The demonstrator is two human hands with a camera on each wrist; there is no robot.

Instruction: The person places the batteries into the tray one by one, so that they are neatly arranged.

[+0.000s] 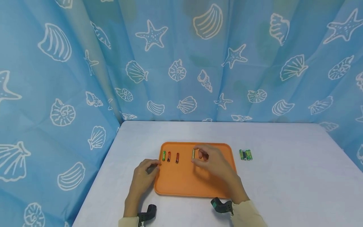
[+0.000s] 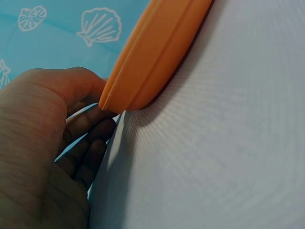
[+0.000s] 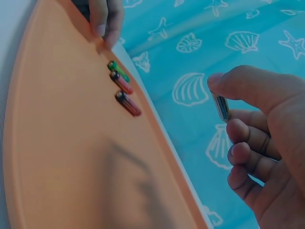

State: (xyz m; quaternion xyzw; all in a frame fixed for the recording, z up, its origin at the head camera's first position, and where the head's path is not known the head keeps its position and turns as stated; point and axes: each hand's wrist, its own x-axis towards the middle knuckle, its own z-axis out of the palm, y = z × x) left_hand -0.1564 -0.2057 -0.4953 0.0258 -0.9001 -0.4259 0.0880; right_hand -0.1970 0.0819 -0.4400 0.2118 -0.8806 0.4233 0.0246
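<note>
My right hand [image 1: 212, 159] pinches a small pale yellow-green battery [image 1: 193, 154] between thumb and a fingertip, above the orange tray [image 1: 184, 186]. In the right wrist view this battery [image 3: 220, 106] stands nearly upright, its other fingers curled below without touching it. On the tray's left part lie a green battery [image 1: 164, 155], a red battery [image 1: 169, 156] and, slightly apart, another red battery [image 1: 177, 158], roughly parallel. My left hand [image 1: 143, 176] holds the tray's left rim; the left wrist view shows its fingers at the tray edge [image 2: 143, 67].
Right of the tray, several batteries [image 1: 245, 154], mostly green with a dark one among them, lie side by side on the white tablecloth [image 1: 289, 176]. A blue curtain [image 1: 175, 88] with white shell and starfish drawings hangs behind the table and along its sides.
</note>
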